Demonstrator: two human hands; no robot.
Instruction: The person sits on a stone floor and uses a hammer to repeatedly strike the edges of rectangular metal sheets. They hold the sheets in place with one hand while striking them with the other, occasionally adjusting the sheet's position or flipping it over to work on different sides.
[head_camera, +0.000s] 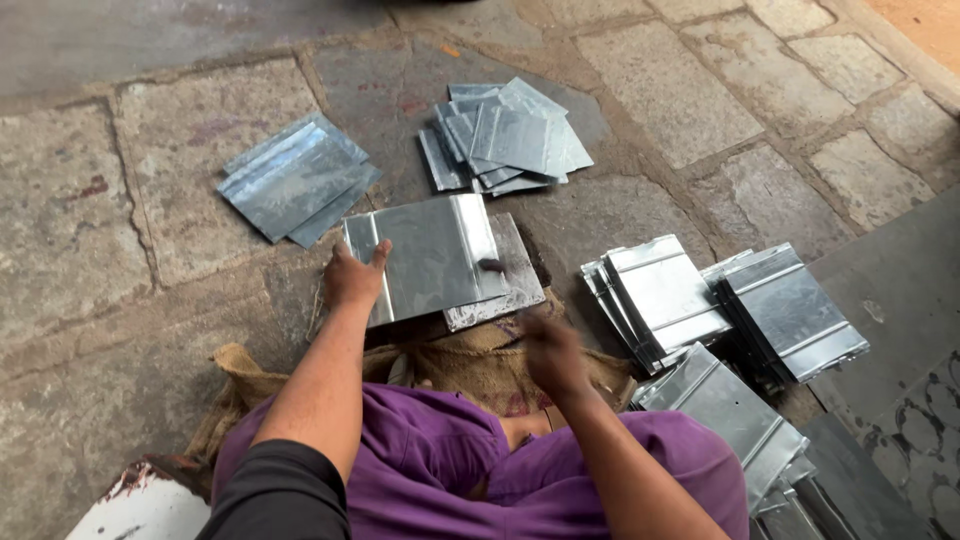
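Sheet stacks (297, 178) left, behind (507, 137), right (722, 300) of the centre sheet (430, 255).

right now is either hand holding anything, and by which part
The left hand presses the metal sheet at its left edge. The right hand is blurred; cannot tell.

A shiny, folded-edge metal sheet (432, 255) lies flat at frame centre, resting on a duller metal slab (510, 290) beneath it, tilted slightly anticlockwise, its left edge pressed down
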